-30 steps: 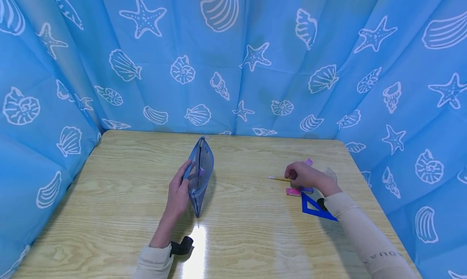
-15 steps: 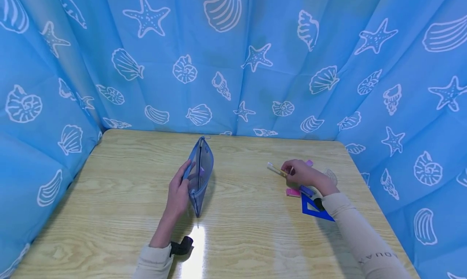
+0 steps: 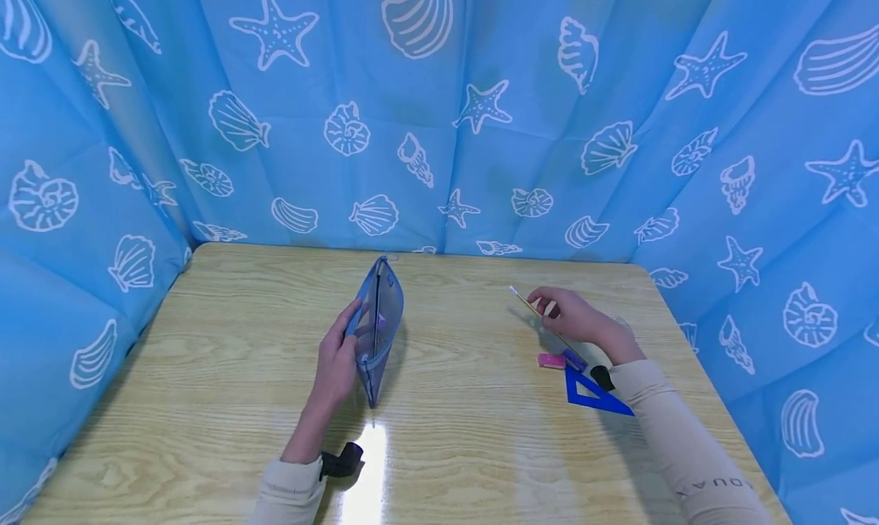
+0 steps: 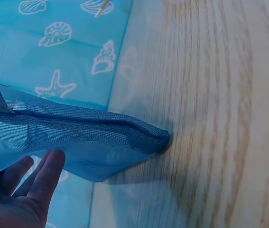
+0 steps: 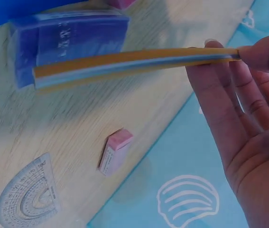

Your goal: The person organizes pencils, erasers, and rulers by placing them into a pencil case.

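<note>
Pinching a white-tipped yellow pencil [image 5: 110,63] between thumb and fingers, the right hand [image 3: 580,319] holds it slanting above the wood-grain table [image 3: 456,426], beyond the blue set square [image 3: 571,386]. Well to the left of that set square, the left hand [image 3: 335,365] grips the side of a gaping blue mesh pouch [image 3: 391,304] between thumb and fingers. A pink eraser [image 3: 552,361] and a boxy purple eraser [image 3: 575,360] lie just beside the set square's far left corner, a clear protractor [image 5: 27,194] farther beyond it.
</note>
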A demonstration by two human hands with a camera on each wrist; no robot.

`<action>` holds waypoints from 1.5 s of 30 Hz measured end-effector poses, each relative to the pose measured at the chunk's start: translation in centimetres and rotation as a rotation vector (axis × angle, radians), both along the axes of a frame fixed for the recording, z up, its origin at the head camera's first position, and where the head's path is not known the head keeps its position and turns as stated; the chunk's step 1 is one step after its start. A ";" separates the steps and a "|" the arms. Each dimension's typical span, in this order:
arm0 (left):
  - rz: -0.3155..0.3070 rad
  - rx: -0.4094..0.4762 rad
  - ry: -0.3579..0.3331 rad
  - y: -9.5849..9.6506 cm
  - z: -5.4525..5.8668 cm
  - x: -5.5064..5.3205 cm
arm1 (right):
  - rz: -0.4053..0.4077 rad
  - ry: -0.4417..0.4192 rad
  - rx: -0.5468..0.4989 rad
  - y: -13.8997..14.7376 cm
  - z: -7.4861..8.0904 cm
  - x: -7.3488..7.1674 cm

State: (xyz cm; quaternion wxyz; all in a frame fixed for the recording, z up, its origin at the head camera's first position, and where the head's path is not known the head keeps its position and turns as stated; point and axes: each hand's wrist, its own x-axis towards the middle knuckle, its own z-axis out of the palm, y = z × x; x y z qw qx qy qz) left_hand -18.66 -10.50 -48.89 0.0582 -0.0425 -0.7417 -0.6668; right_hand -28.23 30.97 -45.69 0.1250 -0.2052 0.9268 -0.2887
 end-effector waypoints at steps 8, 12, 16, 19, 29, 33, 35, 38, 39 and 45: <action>-0.011 0.013 0.004 0.1 -0.1 0.0 | -0.005 -0.016 -0.071 -0.2 0.3 0.3; -0.009 0.016 -0.003 0.1 0.0 0.0 | -0.027 -0.057 -0.113 -0.4 0.6 0.5; -0.010 0.015 0.000 0.1 0.0 0.0 | -0.028 -0.083 -0.115 -0.7 0.6 0.9; -0.009 0.015 0.009 0.0 0.0 -0.1 | -0.015 -0.080 -0.115 -0.8 0.4 1.1; -0.011 0.027 0.003 0.0 0.0 0.0 | -0.002 -0.068 -0.255 -1.8 0.1 1.4; -0.007 0.019 0.007 -0.1 0.1 0.0 | -0.010 -0.065 -0.345 -2.4 -0.4 1.5; -0.011 0.015 0.007 0.0 0.1 0.0 | -0.021 -0.066 -0.388 -2.6 -0.6 1.5; -0.013 0.011 0.004 0.1 0.1 0.0 | -0.040 -0.079 -0.443 -3.1 -0.9 1.6; -0.011 0.009 0.002 0.1 0.0 0.1 | -0.045 -0.084 -0.456 -3.2 -1.0 1.7; -0.005 0.007 -0.003 0.4 0.1 0.2 | -0.084 -0.089 -0.504 -4.2 -1.0 2.2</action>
